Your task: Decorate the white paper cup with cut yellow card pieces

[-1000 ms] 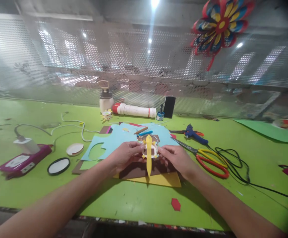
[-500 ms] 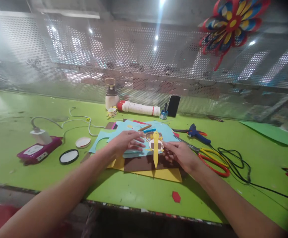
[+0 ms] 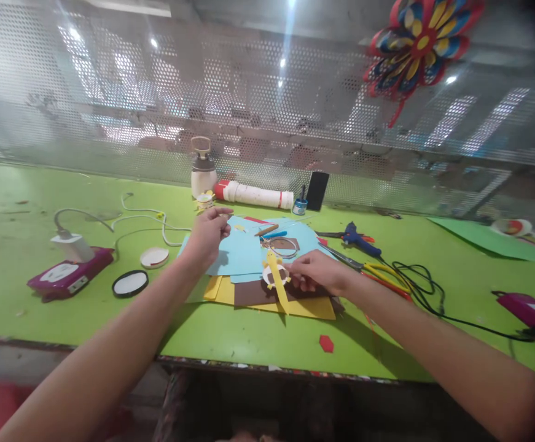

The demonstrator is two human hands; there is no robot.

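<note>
My right hand (image 3: 316, 271) is closed on the edge of a yellow paper animal figure (image 3: 276, 282). The figure has a long pointed tail, small feet and a round white piece with a brown patch behind its body. It is tilted above the brown sheet (image 3: 254, 293) and yellow sheets (image 3: 313, 309). My left hand (image 3: 209, 236) is over the left part of the light blue sheets (image 3: 244, 255), fingers curled and the fingertips pinched together. Whatever it may hold is too small to make out. Beyond the figure lie a ring (image 3: 283, 247), a blue pen (image 3: 275, 234) and a brown stick (image 3: 266, 229).
Scissors (image 3: 387, 276) and a blue glue gun (image 3: 359, 239) with a black cord lie on the right. To the left are a purple power strip (image 3: 69, 274) and two round lids. A spray bottle (image 3: 203, 178), white tube (image 3: 255, 195) and black phone (image 3: 317, 190) stand behind.
My left hand has moved away from the figure, up and to the left, and its fingers have closed. The yellow figure in my right hand has tilted and shifted slightly left. The view has turned slightly.
</note>
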